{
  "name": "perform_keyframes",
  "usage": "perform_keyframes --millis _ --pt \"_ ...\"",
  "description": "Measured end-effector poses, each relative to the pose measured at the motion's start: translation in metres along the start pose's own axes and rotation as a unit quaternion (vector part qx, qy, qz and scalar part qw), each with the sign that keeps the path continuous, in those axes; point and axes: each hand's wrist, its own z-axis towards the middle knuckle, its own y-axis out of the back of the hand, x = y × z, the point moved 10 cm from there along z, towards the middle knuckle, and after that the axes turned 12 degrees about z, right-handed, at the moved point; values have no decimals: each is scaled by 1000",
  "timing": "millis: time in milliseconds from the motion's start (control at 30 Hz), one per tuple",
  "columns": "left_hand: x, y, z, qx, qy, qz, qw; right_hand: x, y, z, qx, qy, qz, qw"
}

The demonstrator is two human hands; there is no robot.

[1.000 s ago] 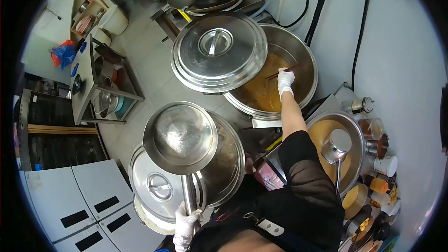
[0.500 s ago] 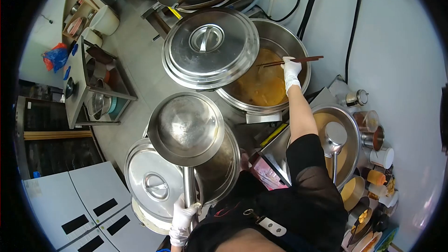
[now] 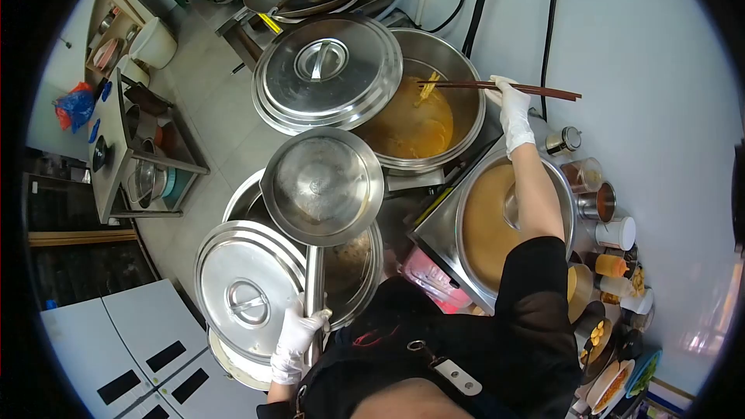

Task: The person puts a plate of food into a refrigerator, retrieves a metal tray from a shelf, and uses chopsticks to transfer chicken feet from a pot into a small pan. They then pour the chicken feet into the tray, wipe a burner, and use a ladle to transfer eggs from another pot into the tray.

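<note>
Rising now, chopsticks (image 3: 467,84) are pinching yellow food (image 3: 427,91) over upper-centre broth (image 3: 410,126), right hand (image 3: 510,112) clasping them; left hand (image 3: 296,332) is gripping the pan handle (image 3: 314,279).

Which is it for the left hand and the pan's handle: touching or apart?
Touching: the head view shows the gloved left hand curled around the handle of the pan.

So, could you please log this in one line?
left hand: holds pan; right hand: holds chopsticks; yellow food: on chopsticks, over pot
</note>
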Motion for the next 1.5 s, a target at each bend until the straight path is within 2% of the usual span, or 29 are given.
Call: perform_keyframes --millis 367,900,1000,1133,1267,1367,1433,1500 --pt "-9 -15 19 4 -20 40 999 31 38 -32 -8 -1 -11 1000" --pt "-15 -28 31 3 -25 44 999 48 31 -55 18 18 -41 999" --pt "-12 -27 35 -3 -25 64 998 84 19 -80 58 70 -35 995" --pt "-9 -25 38 -2 -27 63 998 164 -36 -168 96 135 -70 984" --pt "-14 -25 37 7 -31 58 998 200 -83 -247 176 166 -124 962" --pt "-13 -29 34 22 -15 61 998 190 -126 -292 291 228 -274 888" --pt "-13 -32 30 34 -16 48 998 157 -151 -313 353 207 -285 867" --pt "-12 -35 27 47 -17 35 998 128 -173 -331 407 190 -230 863"
